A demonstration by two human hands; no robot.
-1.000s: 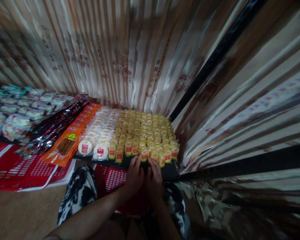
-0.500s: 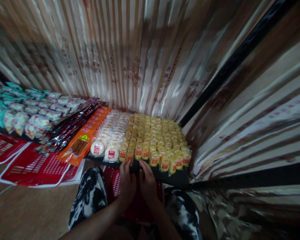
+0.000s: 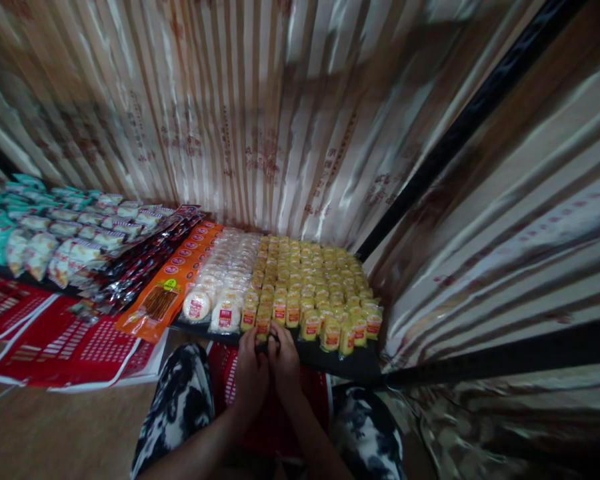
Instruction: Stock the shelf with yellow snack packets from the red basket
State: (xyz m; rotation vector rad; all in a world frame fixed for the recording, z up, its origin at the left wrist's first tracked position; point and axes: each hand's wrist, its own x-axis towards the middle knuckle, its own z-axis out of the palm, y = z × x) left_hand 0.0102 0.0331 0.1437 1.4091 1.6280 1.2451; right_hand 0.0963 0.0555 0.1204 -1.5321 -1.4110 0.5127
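Note:
Rows of small yellow snack packets [image 3: 315, 280] with red labels fill the right part of a black shelf [image 3: 350, 363]. My left hand [image 3: 250, 373] and my right hand [image 3: 283, 360] are side by side at the shelf's front edge. Their fingertips meet at the front-row yellow packets [image 3: 265, 323], fingers curled together. What they grip is hidden by the fingers. Round white packets [image 3: 225, 280] with red labels lie in rows just left of the yellow ones.
Orange snack bags [image 3: 175, 280], dark red-black packets [image 3: 130, 267] and teal-white bags [image 3: 45, 233] run along the shelf to the left. Red perforated panels [image 3: 65, 347] lie on the brown floor. A red basket [image 3: 275, 413] sits between my patterned knees. Shiny striped wrapping rises behind and right.
Both hands slid left along the shelf's front edge and came closer together, from the middle yellow packets to the leftmost ones. The view shifted slightly downward.

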